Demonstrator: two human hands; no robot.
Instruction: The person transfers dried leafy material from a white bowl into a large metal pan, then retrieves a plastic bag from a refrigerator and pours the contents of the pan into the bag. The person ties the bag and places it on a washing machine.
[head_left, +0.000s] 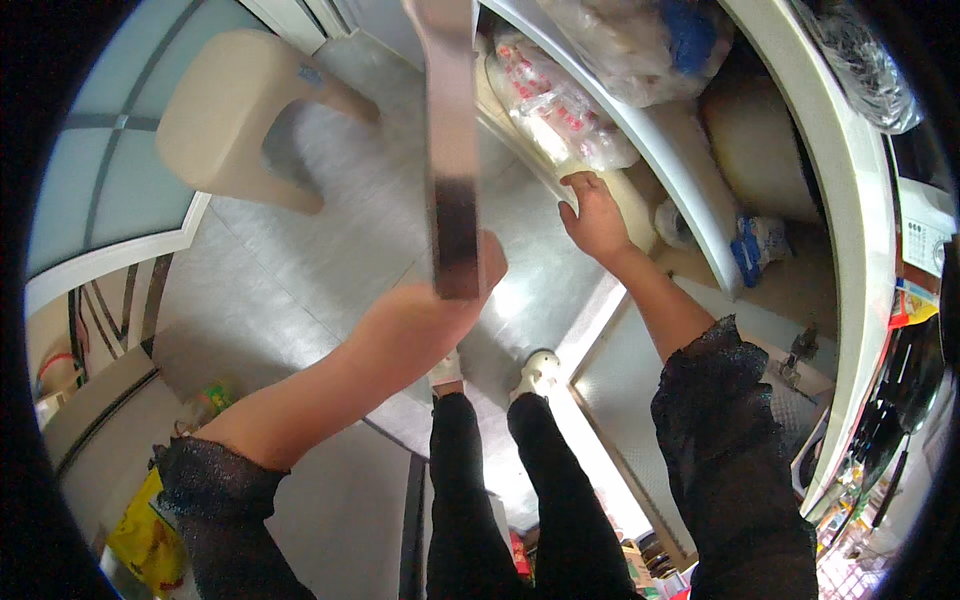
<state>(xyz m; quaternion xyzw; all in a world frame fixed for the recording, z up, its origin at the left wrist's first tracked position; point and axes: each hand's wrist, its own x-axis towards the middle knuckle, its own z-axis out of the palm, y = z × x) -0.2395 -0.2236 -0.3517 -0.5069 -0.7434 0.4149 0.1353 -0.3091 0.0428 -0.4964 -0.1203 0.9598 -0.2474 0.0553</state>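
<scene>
My left hand (486, 274) is closed round the dark end of a long, flat, blurred bar (452, 142), perhaps a handle, that rises upright close to the camera. What the bar belongs to lies outside the picture. My right hand (596, 217) reaches to the edge of a low cupboard, its fingers apart and holding nothing. Just beyond its fingertips lie clear plastic bags with red print (562, 105) on the cupboard's lower level. A light blue-white shelf edge (645, 142) curves above them.
A beige plastic stool (225, 112) stands on the grey tiled floor at upper left. An open cabinet door (637, 420) is beside my right leg. More plastic bags (637, 45) fill the upper shelf. Pans (911, 390) sit on the counter at far right.
</scene>
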